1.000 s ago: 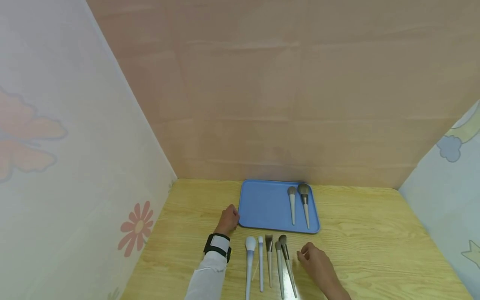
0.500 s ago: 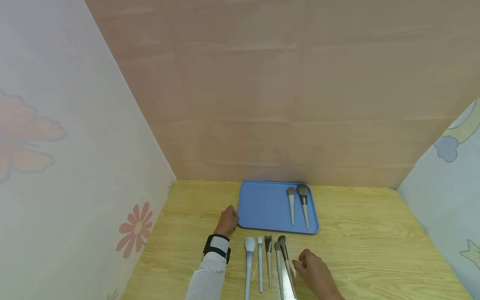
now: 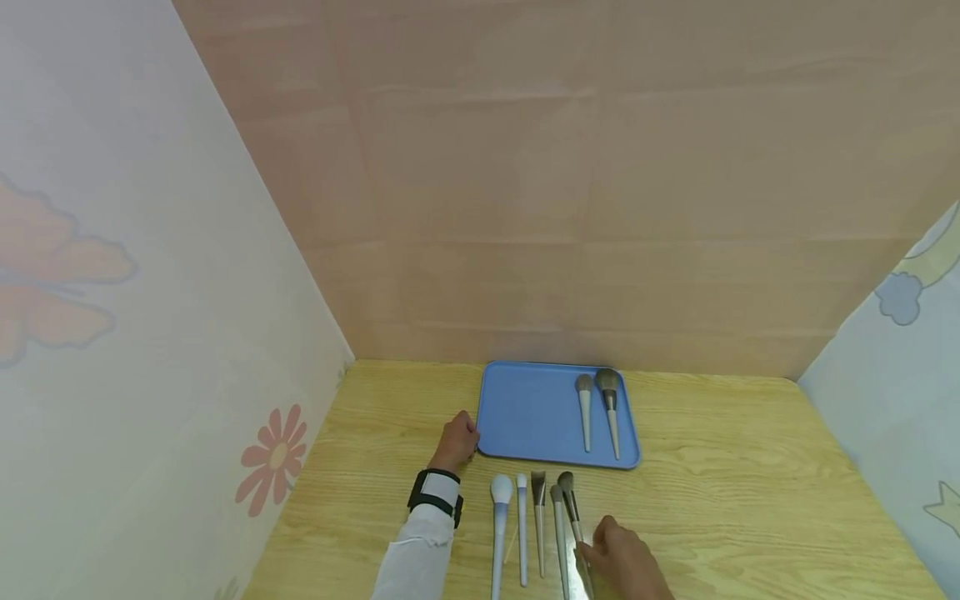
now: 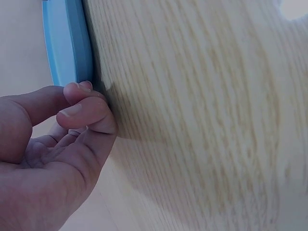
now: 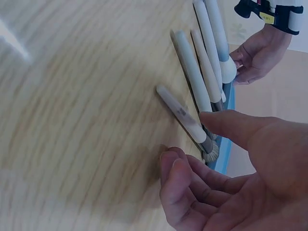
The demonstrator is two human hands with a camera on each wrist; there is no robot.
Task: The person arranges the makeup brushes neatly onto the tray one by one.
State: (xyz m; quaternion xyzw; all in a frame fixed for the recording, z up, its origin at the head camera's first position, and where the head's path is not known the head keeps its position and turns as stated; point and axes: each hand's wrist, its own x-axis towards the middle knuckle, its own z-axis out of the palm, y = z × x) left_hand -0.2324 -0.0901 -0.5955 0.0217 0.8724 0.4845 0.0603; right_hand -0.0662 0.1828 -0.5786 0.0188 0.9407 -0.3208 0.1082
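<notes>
Brush [image 3: 572, 517] lengthwise, bristles toward tray [image 3: 525, 408]

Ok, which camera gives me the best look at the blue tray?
The head view: the whole blue tray shows, with two brushes lying on its right side. The left wrist view catches only an edge beside the left hand; the right wrist view shows just a sliver.
</notes>
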